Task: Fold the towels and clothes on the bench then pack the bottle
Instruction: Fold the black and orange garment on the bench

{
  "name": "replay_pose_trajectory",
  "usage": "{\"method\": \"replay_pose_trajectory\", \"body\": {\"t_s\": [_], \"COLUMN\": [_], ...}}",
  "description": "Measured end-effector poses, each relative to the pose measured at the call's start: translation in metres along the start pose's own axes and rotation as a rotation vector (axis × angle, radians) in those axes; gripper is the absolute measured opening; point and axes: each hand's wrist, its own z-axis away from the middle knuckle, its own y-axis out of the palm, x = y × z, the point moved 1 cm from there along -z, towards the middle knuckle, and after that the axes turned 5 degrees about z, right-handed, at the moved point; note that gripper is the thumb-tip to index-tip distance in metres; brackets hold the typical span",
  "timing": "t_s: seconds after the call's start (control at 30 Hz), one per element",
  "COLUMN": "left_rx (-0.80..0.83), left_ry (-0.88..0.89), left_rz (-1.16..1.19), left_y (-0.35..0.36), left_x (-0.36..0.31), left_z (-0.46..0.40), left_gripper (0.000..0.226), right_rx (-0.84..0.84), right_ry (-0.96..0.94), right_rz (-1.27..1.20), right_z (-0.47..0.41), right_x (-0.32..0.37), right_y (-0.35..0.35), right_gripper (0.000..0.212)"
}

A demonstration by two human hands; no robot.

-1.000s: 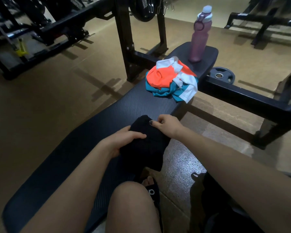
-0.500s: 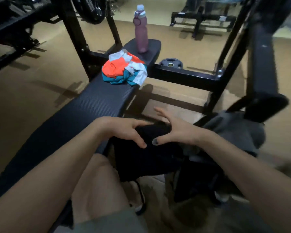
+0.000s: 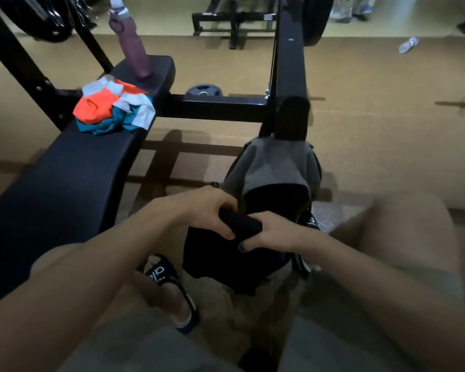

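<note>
While both hands grip it, a folded black cloth (image 3: 240, 224) sits low between the person's knees, above a dark bag (image 3: 226, 261) on the floor. The left hand (image 3: 207, 208) curls over the cloth's left end from above, fingers wrapped down its near side. The right hand (image 3: 273, 232) clasps the right end, thumb with a dark-painted nail underneath. A grey flap (image 3: 274, 162) of the bag lies folded back just beyond the hands, showing a dark opening.

To the left, the padded black tabletop (image 3: 65, 178) runs away from the person. On it, well apart from the hands, lies a crumpled pile of orange, white and teal clothes (image 3: 113, 107). Just beyond the pile, near the far end of the tabletop, a purple bottle (image 3: 132, 45) with a pale cap stands upright, apart from the clothes.

A black metal frame (image 3: 220, 107) crosses behind the tabletop, with a weight plate (image 3: 204, 90) on the floor past it. A dark sandal (image 3: 169, 285) covers the person's left foot beside the bag. A small pale bottle (image 3: 408, 44) lies on the far floor at the right.
</note>
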Motion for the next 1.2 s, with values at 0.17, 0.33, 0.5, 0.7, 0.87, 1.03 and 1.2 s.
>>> {"method": "replay_pose_trajectory", "body": {"t_s": [0.17, 0.33, 0.5, 0.7, 0.87, 1.03, 1.2], "left_rx": [-0.249, -0.060, -0.425, -0.032, -0.063, -0.165, -0.287], "left_ry": [-0.230, -0.445, -0.466, -0.581, -0.519, -0.471, -0.463], "left_rz": [0.633, 1.187, 1.215, 1.610, 1.566, 1.579, 1.464], "left_y": [0.052, 0.113, 0.123, 0.130, 0.144, 0.149, 0.154], "left_x": [0.025, 0.030, 0.035, 0.023, 0.016, 0.021, 0.025], "left_z": [-0.025, -0.038, -0.054, -0.048, -0.062, -0.071, -0.087], "left_gripper": [0.066, 0.057, 0.070, 0.059, 0.046, 0.046, 0.055], "right_rx": [-0.053, -0.134, -0.075, -0.188, -0.143, -0.119, -0.100], "right_ry": [0.240, 0.306, 0.349, 0.411, 0.420, 0.485, 0.544], "right_rz": [-0.443, -0.730, -0.846, -1.083, -1.175, -1.134, -1.100], "right_z": [0.019, 0.022, 0.017, 0.007, 0.005, 0.004, -0.005], "right_x": [-0.047, -0.069, -0.074, -0.077, -0.082, -0.091, -0.093], "right_y": [0.008, 0.016, 0.020, 0.022, 0.030, 0.025, 0.022], "right_gripper": [0.039, 0.043, 0.042, 0.029, 0.033, 0.039, 0.035]}}
